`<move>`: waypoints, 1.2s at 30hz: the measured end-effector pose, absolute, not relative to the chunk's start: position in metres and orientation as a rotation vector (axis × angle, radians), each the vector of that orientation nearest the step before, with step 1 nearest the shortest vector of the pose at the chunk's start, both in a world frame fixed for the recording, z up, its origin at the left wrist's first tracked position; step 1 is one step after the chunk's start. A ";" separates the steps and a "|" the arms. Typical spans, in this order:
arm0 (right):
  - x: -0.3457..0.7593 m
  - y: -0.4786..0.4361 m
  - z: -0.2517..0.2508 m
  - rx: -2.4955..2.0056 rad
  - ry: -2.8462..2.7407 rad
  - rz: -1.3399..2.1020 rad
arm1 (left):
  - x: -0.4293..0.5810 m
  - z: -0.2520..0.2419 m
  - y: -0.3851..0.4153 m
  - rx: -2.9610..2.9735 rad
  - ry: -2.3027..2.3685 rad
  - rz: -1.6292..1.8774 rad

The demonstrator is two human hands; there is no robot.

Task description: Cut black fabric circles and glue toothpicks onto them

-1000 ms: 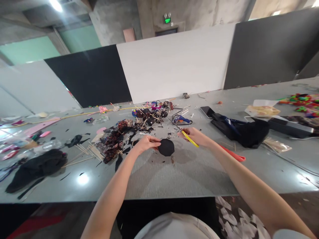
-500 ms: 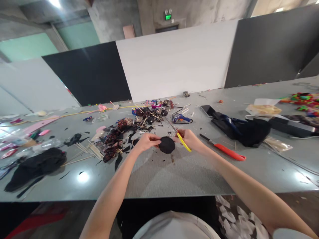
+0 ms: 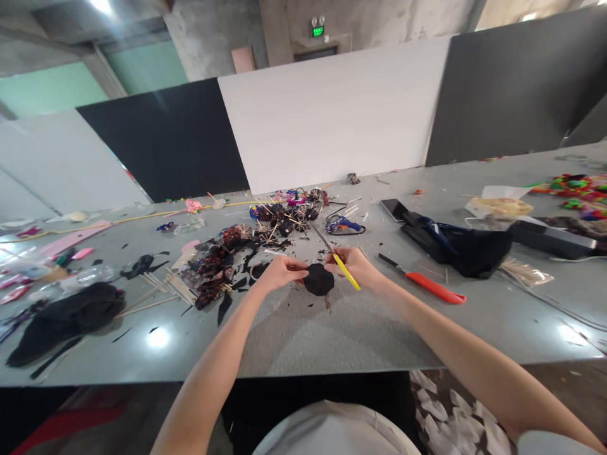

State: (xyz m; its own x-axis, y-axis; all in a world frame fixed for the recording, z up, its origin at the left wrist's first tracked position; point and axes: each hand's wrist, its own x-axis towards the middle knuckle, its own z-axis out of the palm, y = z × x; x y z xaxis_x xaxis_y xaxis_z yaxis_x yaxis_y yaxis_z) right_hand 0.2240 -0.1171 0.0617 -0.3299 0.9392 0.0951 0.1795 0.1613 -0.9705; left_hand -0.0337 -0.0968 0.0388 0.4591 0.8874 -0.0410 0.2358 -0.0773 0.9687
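A round black piece of fabric point(image 3: 318, 280) with a slightly angular edge is held just above the table in front of me. My left hand point(image 3: 284, 272) pinches its left edge between thumb and fingers. My right hand point(image 3: 351, 264) has yellow-handled scissors point(image 3: 348, 273) tucked in it, blades pointing away and to the left. The thumb and a finger of that hand also touch the upper right edge of the fabric. Past the hands lie dark balls stuck with wooden sticks point(image 3: 270, 232) and black scraps. Some fingers of my right hand are hidden.
A red-handled knife point(image 3: 434, 287) lies to the right, near a black bag point(image 3: 465, 249) and a phone point(image 3: 393, 209). A blue glue gun point(image 3: 345, 224) sits beyond my right hand. Wooden sticks point(image 3: 183, 287) and a black cloth point(image 3: 71, 319) are at left on the grey table point(image 3: 303, 351).
The black fabric piece has shifted very slightly towards me and to the right. My right-hand fingers have come closer over its edge, and the scissors have moved slightly left.
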 end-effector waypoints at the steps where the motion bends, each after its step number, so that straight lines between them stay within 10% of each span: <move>1: 0.222 -0.116 0.060 -1.081 -1.657 1.210 | -0.034 0.038 -0.097 1.606 1.000 0.720; 36: 0.228 -0.105 0.046 -1.311 -1.774 0.857 | -0.032 0.036 -0.095 1.447 1.006 0.740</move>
